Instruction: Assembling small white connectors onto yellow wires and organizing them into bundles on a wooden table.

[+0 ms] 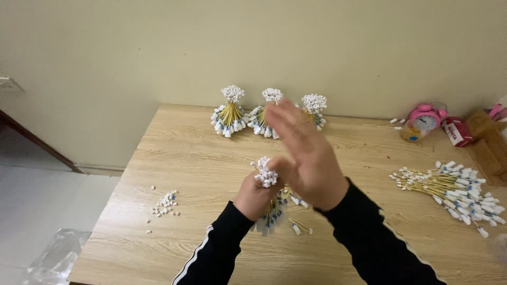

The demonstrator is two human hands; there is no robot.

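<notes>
Left hand (253, 198) gripping a splayed wire bundle (270, 203) with white plastic tips, right hand (306, 155) flat and open beside it, pale wood-grain desk (185, 158), three tied cone-shaped bundles (231, 112) behind, loose white caps (165, 203) left.

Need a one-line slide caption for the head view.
Left hand grips a wire bundle; right hand open above it.

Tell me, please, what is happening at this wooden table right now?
A person in black sleeves grips a bundle of thin yellow wires with white connector ends upright in the left hand. The right hand is open, fingers spread, beside the top of the bundle. Three tied bundles stand at the back of the table by the wall. A loose pile of the same wires lies on the right, and small white pieces are scattered on the left.
</notes>
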